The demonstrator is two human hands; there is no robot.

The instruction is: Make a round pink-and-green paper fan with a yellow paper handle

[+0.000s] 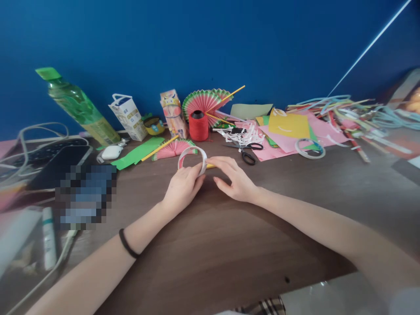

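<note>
1. A roll of white tape is grasped in the left hand and held upright above the middle of the table.
2. The right hand is held at the roll's right side, with thumb and fingers apart; whether the tape is touched by its fingertips cannot be told.
3. Directly behind the roll, a small pink-and-green paper fan is partly covered by it; a yellow stick is laid along the fan's left side.
4. The space farther back is taken up by a spool of red thread, a larger pleated fan and a cartoon-printed box.
5. Behind the right hand, black-handled scissors are set beside white paper scraps. Farther right, a yellow sheet is laid over pink paper, with a clear ring at its near edge.
6. To the left, green paper, a white earbud case, a drink carton and a tilted green bottle are seen; a pixelated phone is placed nearer.
</note>
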